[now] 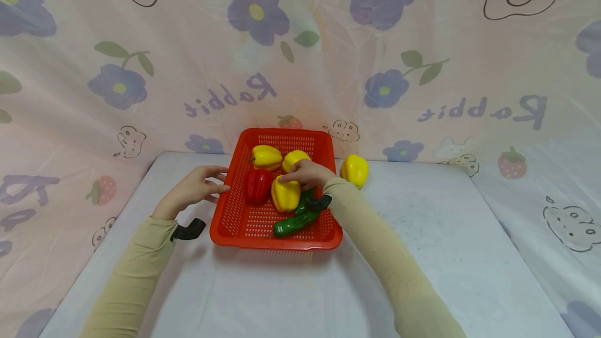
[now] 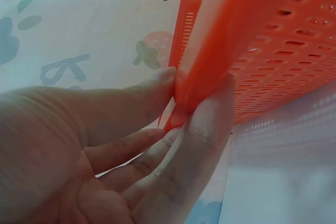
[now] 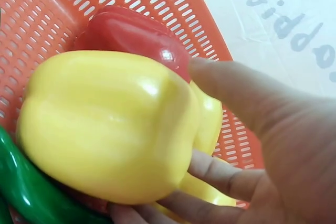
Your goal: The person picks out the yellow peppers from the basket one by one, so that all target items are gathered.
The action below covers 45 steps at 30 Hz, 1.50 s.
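A red plastic basket [image 1: 275,243] with slotted walls stands on the table, tilted slightly toward the viewer. My left hand [image 1: 194,190] grips its left rim, thumb on one side and fingers on the other. Inside, my right hand [image 1: 312,172] holds a yellow bell pepper [image 3: 110,124], thumb at its upper end and fingers reaching under it. Beside that pepper lies a red bell pepper [image 1: 258,185]. Two more yellow bell peppers, one at the back left [image 1: 266,157] and one partly behind my hand [image 1: 295,158], share the basket with long green peppers [image 1: 296,224].
Another yellow bell pepper [image 1: 355,170] sits on the table just outside the basket's right wall. A white cloth covers the table [image 1: 451,244]. Behind it hangs a curtain [image 1: 319,77] printed with flowers and rabbits.
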Motion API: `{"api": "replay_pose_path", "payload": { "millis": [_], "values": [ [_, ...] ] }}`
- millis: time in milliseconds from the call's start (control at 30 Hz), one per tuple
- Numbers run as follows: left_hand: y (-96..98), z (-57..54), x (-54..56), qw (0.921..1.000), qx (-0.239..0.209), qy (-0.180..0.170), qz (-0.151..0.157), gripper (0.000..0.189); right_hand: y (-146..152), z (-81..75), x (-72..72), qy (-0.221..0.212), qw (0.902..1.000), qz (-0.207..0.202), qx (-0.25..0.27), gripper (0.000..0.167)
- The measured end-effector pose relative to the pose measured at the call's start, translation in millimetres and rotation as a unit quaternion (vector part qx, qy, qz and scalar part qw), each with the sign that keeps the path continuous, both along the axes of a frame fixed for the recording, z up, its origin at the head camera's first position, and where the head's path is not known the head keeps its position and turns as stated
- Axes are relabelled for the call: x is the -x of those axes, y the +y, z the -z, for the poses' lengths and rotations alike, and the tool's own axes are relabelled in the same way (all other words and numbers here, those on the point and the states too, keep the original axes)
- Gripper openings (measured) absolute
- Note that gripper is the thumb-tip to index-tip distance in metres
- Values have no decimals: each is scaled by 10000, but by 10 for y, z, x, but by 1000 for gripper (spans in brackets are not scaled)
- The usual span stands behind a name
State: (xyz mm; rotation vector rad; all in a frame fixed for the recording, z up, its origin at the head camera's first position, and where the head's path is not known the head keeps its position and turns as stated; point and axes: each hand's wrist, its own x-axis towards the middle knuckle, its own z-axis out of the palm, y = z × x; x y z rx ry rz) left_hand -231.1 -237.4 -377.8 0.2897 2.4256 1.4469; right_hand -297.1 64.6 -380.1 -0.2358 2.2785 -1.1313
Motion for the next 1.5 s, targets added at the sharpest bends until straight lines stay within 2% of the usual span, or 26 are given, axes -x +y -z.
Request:
{"api": "replay_pose_path", "payload": {
  "millis": [467,767,967,1300,1500],
  "values": [
    [0,0,-12,10000,-71,-6,7,57,-25,-12,-51,332,9993,-145,-111,38],
    [-7,2,-21,10000,-62,21,21,57,-24,-49,-74,119,9999,-78,-89,35],
    [-8,1,-24,10000,-74,15,30,58,10,-50,-48,-74,9999,-108,-112,52],
    [-2,-4,-26,10000,-66,-2,27,57,75,-22,-11,59,9986,-491,-173,52],
    [-3,-2,-25,10000,-56,-3,37,57,96,-26,-21,43,9985,-524,-131,65]
  ]
}}
